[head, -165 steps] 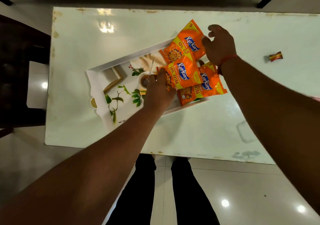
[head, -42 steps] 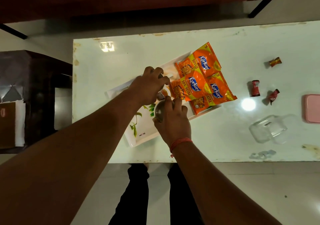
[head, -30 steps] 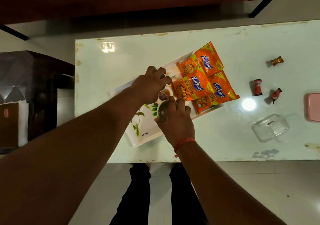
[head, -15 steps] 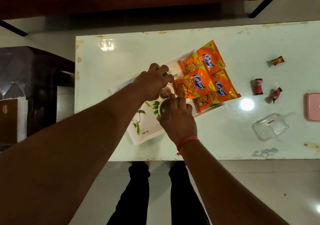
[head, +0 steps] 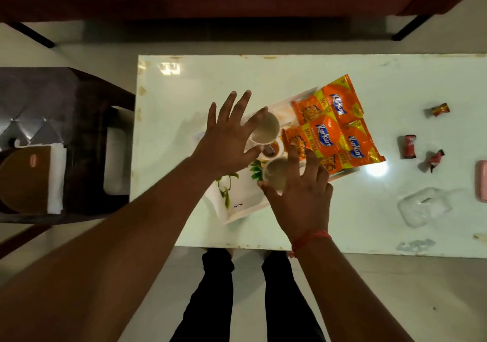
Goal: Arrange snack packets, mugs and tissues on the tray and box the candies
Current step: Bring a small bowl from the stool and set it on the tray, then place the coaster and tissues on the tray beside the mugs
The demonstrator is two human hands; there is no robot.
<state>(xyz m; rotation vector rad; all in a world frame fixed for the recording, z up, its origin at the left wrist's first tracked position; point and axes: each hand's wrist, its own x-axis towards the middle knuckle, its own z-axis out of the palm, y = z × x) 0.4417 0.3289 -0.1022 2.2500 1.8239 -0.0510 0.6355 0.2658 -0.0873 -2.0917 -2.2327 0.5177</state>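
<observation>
A white tray printed with green leaves lies on the table. Three orange snack packets overlap on its right end. Two pale mugs stand upright on the tray: the far mug and the near mug. My left hand hovers over the far mug's left side, fingers spread and holding nothing. My right hand hovers over the near mug with its fingers apart, covering part of the rim. Three wrapped candies lie on the table to the right. A clear plastic box sits near the front right.
A pink lid shows at the right frame edge. The white table ends close to my legs. A dark side table at the left holds white tissues and a brown board. A dark red sofa runs along the far side.
Both hands have let go of the mugs and lifted off them with fingers spread. The two mugs now stand uncovered on the tray.
</observation>
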